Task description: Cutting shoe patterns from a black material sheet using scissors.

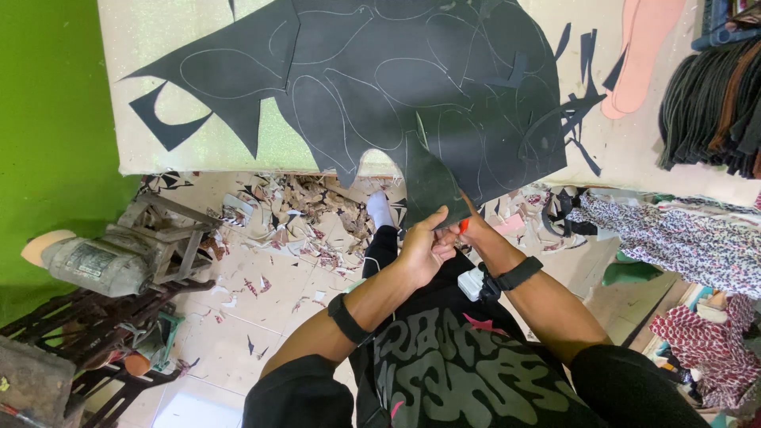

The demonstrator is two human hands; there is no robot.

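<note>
Holding a dark offcut (428, 186) at the table (135, 150) edge, we pinch its lower end with our left hand (420, 250); our right hand (469, 230) pinches beside it, equally near. The offcut points up, away from us.

Both hands, the left hand (424, 252) touching the right hand (476, 234), meet at the near edge of a sheet (412, 87) lying on the table (143, 95) ahead, scraps (309, 214) on the floor below, a motor (95, 261) far left.
</note>
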